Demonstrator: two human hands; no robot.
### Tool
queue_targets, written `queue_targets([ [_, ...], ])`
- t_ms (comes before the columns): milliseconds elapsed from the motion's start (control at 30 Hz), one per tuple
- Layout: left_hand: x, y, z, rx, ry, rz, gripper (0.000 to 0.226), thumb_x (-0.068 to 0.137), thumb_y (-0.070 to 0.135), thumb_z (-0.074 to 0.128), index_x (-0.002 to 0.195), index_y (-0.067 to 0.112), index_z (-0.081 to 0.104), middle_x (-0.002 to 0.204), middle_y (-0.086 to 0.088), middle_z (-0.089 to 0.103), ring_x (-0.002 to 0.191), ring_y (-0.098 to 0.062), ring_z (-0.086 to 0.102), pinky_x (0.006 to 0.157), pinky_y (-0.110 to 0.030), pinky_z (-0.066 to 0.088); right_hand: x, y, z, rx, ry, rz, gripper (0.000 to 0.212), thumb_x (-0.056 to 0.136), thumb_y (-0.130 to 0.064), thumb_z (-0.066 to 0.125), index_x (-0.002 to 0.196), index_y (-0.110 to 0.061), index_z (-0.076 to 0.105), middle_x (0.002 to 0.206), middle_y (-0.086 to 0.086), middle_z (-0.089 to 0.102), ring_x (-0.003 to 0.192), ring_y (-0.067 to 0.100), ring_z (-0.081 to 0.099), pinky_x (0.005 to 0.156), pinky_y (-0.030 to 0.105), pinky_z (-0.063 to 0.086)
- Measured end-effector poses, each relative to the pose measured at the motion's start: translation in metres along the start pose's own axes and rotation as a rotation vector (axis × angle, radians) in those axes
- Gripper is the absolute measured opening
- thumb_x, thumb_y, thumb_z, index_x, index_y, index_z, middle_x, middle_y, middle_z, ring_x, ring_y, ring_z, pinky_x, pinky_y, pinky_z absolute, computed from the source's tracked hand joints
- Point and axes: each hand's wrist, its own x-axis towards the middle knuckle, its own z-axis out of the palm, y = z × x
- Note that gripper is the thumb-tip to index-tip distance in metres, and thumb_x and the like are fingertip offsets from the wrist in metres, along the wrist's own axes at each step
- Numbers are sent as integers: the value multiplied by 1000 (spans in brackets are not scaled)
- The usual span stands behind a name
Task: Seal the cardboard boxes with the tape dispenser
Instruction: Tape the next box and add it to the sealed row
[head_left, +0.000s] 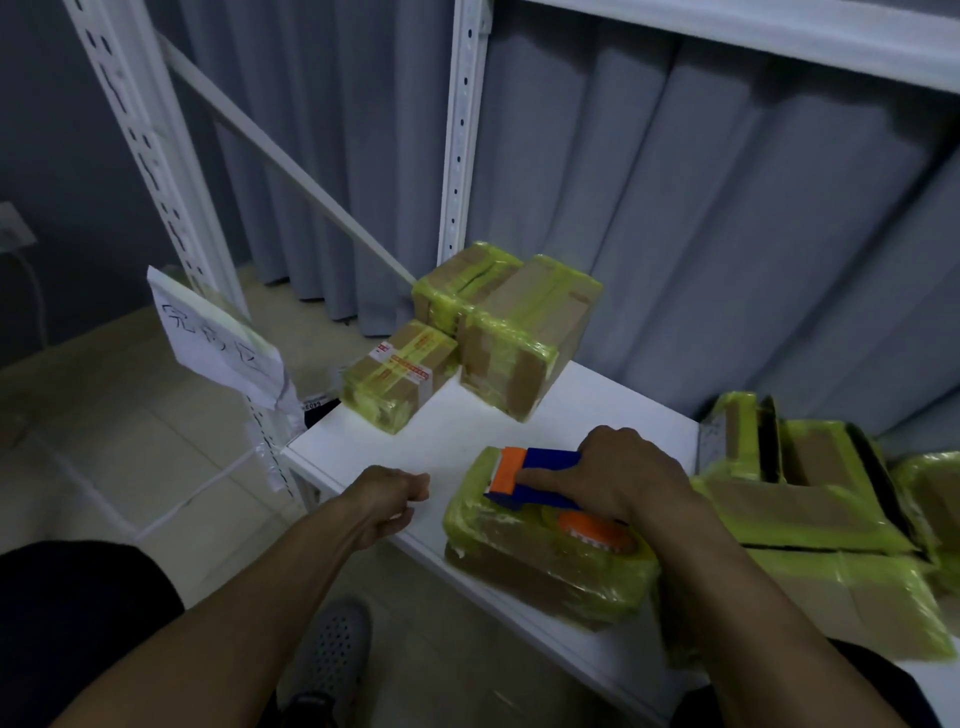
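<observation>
A flat cardboard box wrapped in yellow tape lies near the front edge of the white shelf. On top of it sits a blue and orange tape dispenser. My right hand grips the dispenser from above, index finger stretched along its side. My left hand hovers over the shelf's front edge, left of the box, fingers curled and holding nothing.
Three taped boxes stand at the shelf's back: a small one, a tall one and one behind. Opened yellow-taped boxes crowd the right. A paper sign hangs on the white upright at left. Grey curtain behind.
</observation>
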Motion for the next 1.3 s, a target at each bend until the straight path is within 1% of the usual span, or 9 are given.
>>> queue_targets([
  [233,11,-23,21,64,-91,-53,21,92,16,69,99,-4,70,90,-16,66,69,-16,58,56,-23,52,3,-2,4,-70,-12,7,83,60,-103,44,78,-23,54,80,-3,60,75,19,62,63,31,44],
  [333,4,-25,26,204,-104,-37,16,88,17,69,93,1,72,79,-11,61,63,-16,52,53,-23,42,3,1,6,-48,2,2,75,74,-95,42,79,-21,57,80,-2,61,75,19,61,66,33,47],
  [467,0,-19,15,392,-23,71,27,81,36,78,100,18,72,92,-2,69,71,-16,59,47,-17,42,4,6,5,79,-56,-3,53,88,-73,50,84,-20,56,83,0,61,78,19,62,67,33,46],
  [600,-1,-12,17,260,1,299,26,85,23,78,110,16,73,107,-7,74,90,-18,71,84,-34,58,1,10,1,302,-104,-29,32,91,-54,56,107,-26,48,94,-1,67,83,17,65,70,37,51],
  [700,-19,-4,31,146,-111,318,21,94,38,65,103,23,77,97,4,77,89,-11,73,83,-28,57,-3,17,0,425,-85,-65,27,92,-45,62,110,-31,48,93,-1,71,81,19,70,74,39,57],
  [800,-27,-8,39,249,-183,334,21,94,40,65,112,34,72,104,12,75,93,-2,69,83,-24,53,-8,25,5,516,40,-75,35,86,-55,73,104,-31,56,90,-4,72,75,13,70,66,32,57],
  [900,-27,-10,40,275,-148,362,30,98,35,61,125,26,68,121,10,69,107,-5,64,98,-28,48,-19,30,6,581,121,-66,52,76,-77,64,95,-28,64,86,-7,72,72,7,69,60,24,53],
  [1133,-33,-10,32,305,-1,472,21,99,13,58,108,12,76,102,0,74,100,-16,68,93,-32,51,-32,28,12,756,-110,-92,69,78,-77,58,91,-13,78,83,1,78,78,16,74,83,38,58],
  [1300,-26,2,4,284,22,341,24,97,28,62,114,17,76,112,-1,73,102,-17,66,93,-34,52,-27,-7,28,849,-66,-88,76,76,-79,59,94,-7,78,84,6,78,80,21,74,86,45,57],
])
